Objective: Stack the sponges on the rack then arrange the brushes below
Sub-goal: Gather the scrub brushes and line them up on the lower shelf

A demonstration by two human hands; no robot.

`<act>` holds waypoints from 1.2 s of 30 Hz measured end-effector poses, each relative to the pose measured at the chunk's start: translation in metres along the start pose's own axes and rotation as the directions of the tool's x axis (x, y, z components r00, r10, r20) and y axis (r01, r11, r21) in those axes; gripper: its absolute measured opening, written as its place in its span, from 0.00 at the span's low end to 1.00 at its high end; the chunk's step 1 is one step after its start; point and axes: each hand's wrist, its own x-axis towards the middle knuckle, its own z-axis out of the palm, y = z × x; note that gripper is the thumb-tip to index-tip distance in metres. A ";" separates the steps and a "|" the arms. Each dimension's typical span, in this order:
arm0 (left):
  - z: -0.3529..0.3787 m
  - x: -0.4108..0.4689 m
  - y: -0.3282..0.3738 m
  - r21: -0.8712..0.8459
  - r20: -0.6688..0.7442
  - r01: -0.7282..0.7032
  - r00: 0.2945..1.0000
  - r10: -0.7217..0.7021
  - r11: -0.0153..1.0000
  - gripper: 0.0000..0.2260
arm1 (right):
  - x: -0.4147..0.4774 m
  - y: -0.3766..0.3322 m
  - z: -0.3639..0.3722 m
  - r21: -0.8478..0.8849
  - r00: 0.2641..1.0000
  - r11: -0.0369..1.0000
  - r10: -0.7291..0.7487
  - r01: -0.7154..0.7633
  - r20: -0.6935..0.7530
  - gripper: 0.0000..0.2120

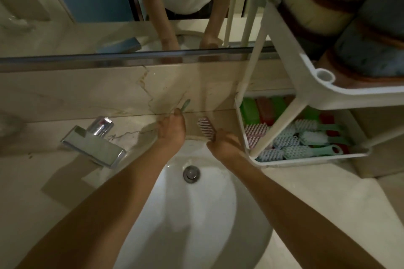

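Two brushes are held behind the sink (196, 214): the green-handled brush (187, 102) is clasped in the left grip (171, 130), the pink-bristled brush (206, 128) in the right grip (225, 142), beside the rack (282, 120).

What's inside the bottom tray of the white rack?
Scrub brushes: pale bristle heads with mint handles in front, a pink brush, green and red ones behind. The rack's white leg and top shelf hide some, so I can't count them.
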 end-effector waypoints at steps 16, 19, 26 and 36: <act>0.018 -0.177 0.034 -0.142 0.298 -0.072 0.948 0.112 0.987 0.16 | -0.158 0.103 -0.019 0.262 0.993 0.959 0.117 -0.103 -0.035 0.10; 0.017 -0.189 0.066 -0.112 0.366 -0.137 0.915 0.169 0.984 0.16 | -0.170 0.134 -0.038 0.369 0.978 0.918 0.189 -0.146 -0.084 0.08; 0.011 -0.195 0.149 -0.207 0.308 -0.258 0.898 0.313 0.944 0.19 | -0.165 0.169 -0.094 0.776 0.965 0.609 0.261 -0.167 0.003 0.06; -0.003 -0.151 0.210 -0.073 0.176 -0.329 0.925 0.336 0.942 0.18 | -0.074 0.190 -0.134 0.981 0.906 -0.159 0.387 -0.116 0.170 0.14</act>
